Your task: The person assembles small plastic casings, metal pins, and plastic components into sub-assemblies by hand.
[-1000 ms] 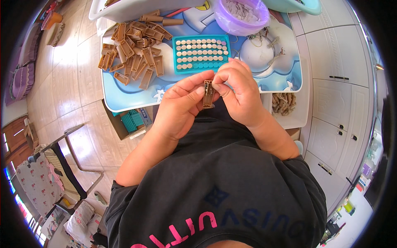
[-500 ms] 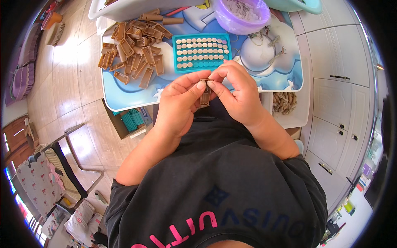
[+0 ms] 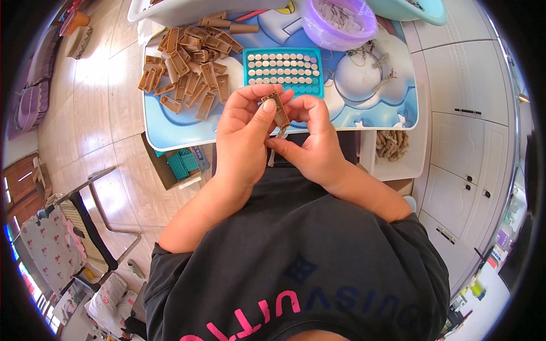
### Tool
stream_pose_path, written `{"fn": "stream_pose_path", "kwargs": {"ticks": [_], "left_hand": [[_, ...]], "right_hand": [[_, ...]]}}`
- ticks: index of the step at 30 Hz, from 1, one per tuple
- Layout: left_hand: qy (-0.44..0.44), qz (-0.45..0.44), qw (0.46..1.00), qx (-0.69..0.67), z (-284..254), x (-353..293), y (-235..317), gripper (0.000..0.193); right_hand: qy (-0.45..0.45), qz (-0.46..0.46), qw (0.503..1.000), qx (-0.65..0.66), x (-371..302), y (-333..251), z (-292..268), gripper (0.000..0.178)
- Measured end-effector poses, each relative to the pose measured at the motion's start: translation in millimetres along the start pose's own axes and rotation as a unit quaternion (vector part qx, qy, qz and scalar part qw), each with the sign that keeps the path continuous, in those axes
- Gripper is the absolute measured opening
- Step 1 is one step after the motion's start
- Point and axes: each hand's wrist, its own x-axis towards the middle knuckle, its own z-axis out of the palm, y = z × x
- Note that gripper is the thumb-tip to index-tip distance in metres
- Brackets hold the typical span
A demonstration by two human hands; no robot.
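Note:
In front of my body, over the table's near edge, my left hand (image 3: pixel 242 133) is closed round a narrow brown plastic casing (image 3: pixel 280 115). Its thumb presses on the open, hollow side, and the casing slants down to the right. My right hand (image 3: pixel 318 145) is closed at the casing's lower end, thumb below and fingers curled above. A small pale piece (image 3: pixel 280 134) shows between that end and the right thumb, with a thin strand hanging under it; its kind is unclear. Beyond the hands lies a teal tray (image 3: pixel 246 73) with rows of silver round button cells (image 3: pixel 279 64).
A heap of similar brown casings (image 3: pixel 190 62) covers the table's left. A purple lined basin (image 3: pixel 335 25) and tangled wires (image 3: pixel 381 74) are at the right. White and pale green tubs stand along the far edge. Below are a cardboard box (image 3: pixel 168 170) and a white bin (image 3: pixel 406 159).
The casing has tilted and moved up slightly in my left hand. My right hand has shifted from its top end down to its lower end, where a pale piece now shows.

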Motion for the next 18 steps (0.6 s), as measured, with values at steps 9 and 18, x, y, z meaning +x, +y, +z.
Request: {"fn": "stream_pose_path", "kwargs": {"ticks": [9,18], "left_hand": [[-0.004,0.012,1.0,-0.002,-5.8,-0.9,4.5,0.016],[-0.008,-0.02,0.999,-0.032,-5.5,-1.1,4.3,0.014]], "right_hand": [[-0.004,0.016,1.0,0.002,-6.2,-3.4,-6.8,0.035],[-0.043,-0.112,0.982,-0.147,4.2,-8.9,-13.8,0.023]]}}
